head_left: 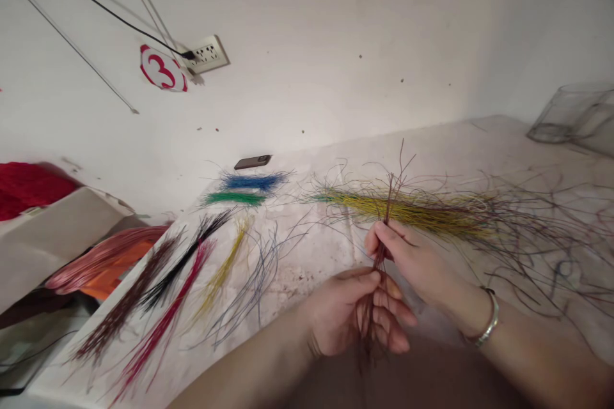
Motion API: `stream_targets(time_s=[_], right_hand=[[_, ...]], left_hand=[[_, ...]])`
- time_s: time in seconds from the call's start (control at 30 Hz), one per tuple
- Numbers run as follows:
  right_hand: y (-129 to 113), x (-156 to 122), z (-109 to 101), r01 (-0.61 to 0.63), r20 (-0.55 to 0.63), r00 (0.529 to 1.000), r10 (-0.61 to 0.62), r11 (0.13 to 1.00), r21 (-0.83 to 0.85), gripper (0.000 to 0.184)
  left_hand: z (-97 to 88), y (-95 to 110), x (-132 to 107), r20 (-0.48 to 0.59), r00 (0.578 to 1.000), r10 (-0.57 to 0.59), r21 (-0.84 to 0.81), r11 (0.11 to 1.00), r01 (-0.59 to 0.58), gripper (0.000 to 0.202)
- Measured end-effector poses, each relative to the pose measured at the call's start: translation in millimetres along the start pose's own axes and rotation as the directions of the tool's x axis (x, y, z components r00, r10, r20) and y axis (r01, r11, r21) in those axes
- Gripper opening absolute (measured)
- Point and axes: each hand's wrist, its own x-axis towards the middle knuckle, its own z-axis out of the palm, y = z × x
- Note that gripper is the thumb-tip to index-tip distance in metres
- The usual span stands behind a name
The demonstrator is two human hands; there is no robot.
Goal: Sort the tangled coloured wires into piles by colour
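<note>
A thin bunch of brown wires point(389, 198) stands nearly upright between my two hands over the table's front edge. My left hand point(343, 310) pinches the bunch lower down between thumb and fingers, its other fingers loosely curled. Just above, my right hand point(405, 252) grips the same wires with thumb and forefinger. Their loose tips spread out at the top, and the lower ends hang blurred below my left hand. Behind my right hand lies a large mixed heap of wires point(432, 217), mostly yellow, with dark strands straggling to the right.
Sorted bundles lie to the left: blue wires point(254, 181), green wires point(235, 199), black wires point(185, 262), dark red wires point(129, 297), pink-red wires point(167, 316), yellow wires point(223, 268) and grey-blue wires point(256, 287). A phone point(252, 162) rests by the wall; a clear container point(570, 115) stands far right.
</note>
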Motion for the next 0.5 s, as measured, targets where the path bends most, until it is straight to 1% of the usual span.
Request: stream_targets(time_s=[0.07,0.1,0.2,0.27,0.37,0.43,0.5], right_hand=[[-0.2,0.4,0.2,0.01,-0.003,1.0,-0.011,0.999,-0.037,0.038],[-0.4,0.6,0.4,0.014,-0.005,1.0,-0.014,0.998,-0.053,0.038],[-0.4,1.5,1.1,0.022,-0.005,1.0,-0.022,0.996,-0.084,0.038],[0.7,2.1,1.1,0.03,-0.002,1.0,-0.03,0.996,-0.084,0.038],[4.1,2.6,0.7,0.032,0.01,0.999,-0.031,0.997,-0.065,0.038],[6.7,2.8,0.6,0.032,0.011,0.999,-0.032,0.998,-0.05,0.038],[8.5,2.8,0.6,0.036,0.008,0.999,-0.036,0.998,-0.046,0.038]], left_hand=[[-0.4,2.9,-2.0,0.017,1.0,0.011,0.016,1.0,-0.011,0.045],[0.5,4.8,-3.6,0.018,1.0,0.014,0.035,0.999,-0.015,0.044],[6.0,8.9,-7.8,0.011,1.0,-0.011,0.071,0.997,0.01,0.03],[9.1,8.5,-8.0,-0.027,1.0,-0.002,0.077,0.997,0.004,0.024],[9.5,4.4,-4.5,-0.125,0.99,0.068,0.103,0.993,-0.055,0.028],[8.0,2.6,-2.5,-0.15,0.988,0.048,0.105,0.994,-0.032,0.03],[7.6,3.3,-2.5,-0.137,0.991,-0.003,0.109,0.994,0.019,0.028]])
